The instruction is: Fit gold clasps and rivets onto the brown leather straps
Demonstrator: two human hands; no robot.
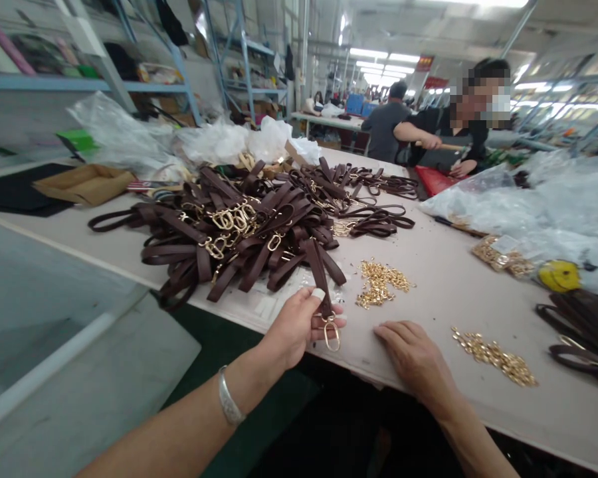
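Between the thumb and fingers of my left hand is the end of a dark brown strap, with a gold oval ring hanging below it. The strap runs back to a large pile of brown straps with gold clasps. My right hand rests at the table's front edge, palm down, fingers laid out and nothing seen in it. Beyond it lies a heap of small gold pieces; a second gold heap lies to its right.
On the table are a cardboard tray at left, plastic bags and more brown straps at right. A person across the table holds a tool over a red item. Another person sits farther back.
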